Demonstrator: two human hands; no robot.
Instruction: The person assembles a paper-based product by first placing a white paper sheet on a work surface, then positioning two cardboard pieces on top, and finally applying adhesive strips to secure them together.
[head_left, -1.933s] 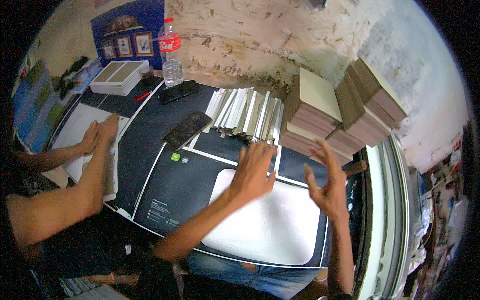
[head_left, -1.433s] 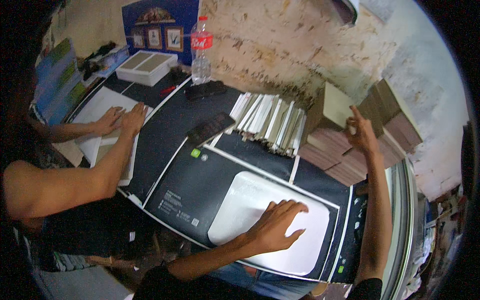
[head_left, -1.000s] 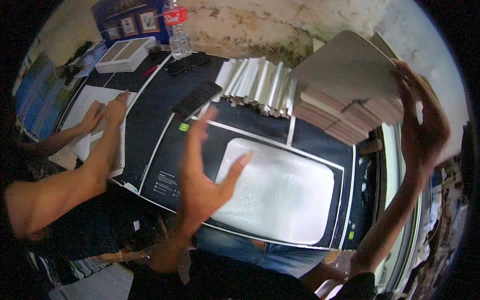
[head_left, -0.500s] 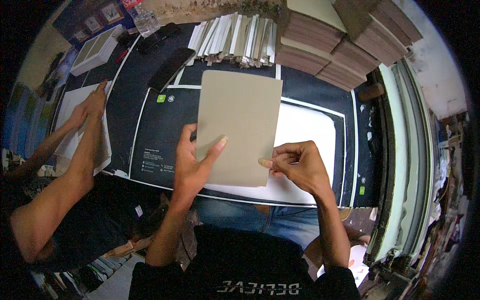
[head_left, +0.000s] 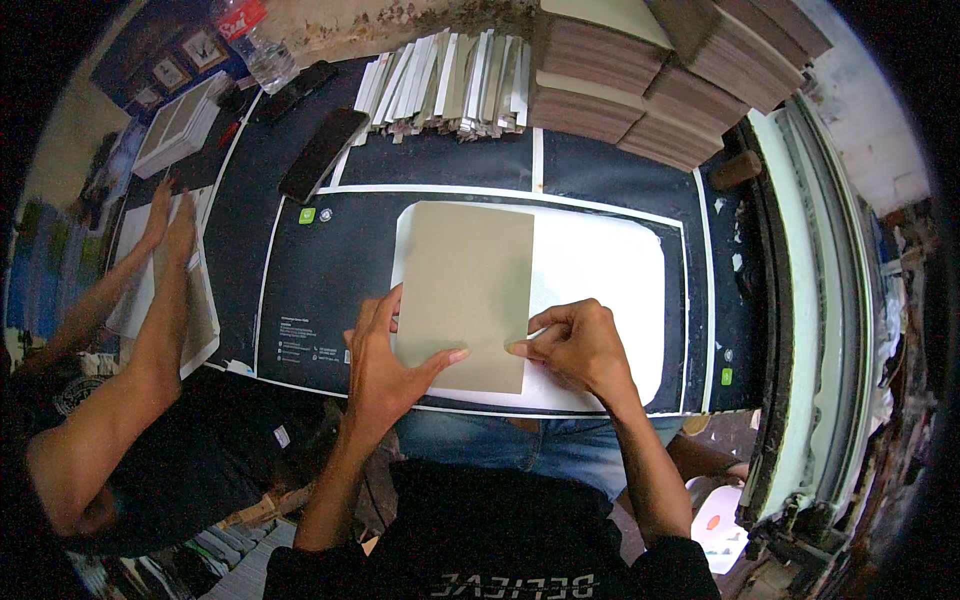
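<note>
A plain greyish-beige board (head_left: 468,280) with rounded upper left corner is held between my two hands, over the left part of a white sheet (head_left: 600,260). My left hand (head_left: 385,355) grips the board's lower left side, thumb on its face and fingers at the edge and behind. At the lower right edge, my right hand (head_left: 580,345) pinches the board between thumb and bent fingers. The white sheet lies on a black, white-lined table covering (head_left: 310,260). I cannot tell whether the board touches the sheet.
Cut strips (head_left: 450,85) and tall board stacks (head_left: 600,110) line the back. A dark phone (head_left: 323,155) and a plastic bottle (head_left: 258,50) stand back left. A co-worker's hands (head_left: 175,225) rest on papers at left. A long pale-green metal machine part (head_left: 800,300) borders the right.
The board has come down and nearer to the white sheet, now lying squarer over its left part. Both my hands keep hold of it. The co-worker's hands have shifted slightly.
</note>
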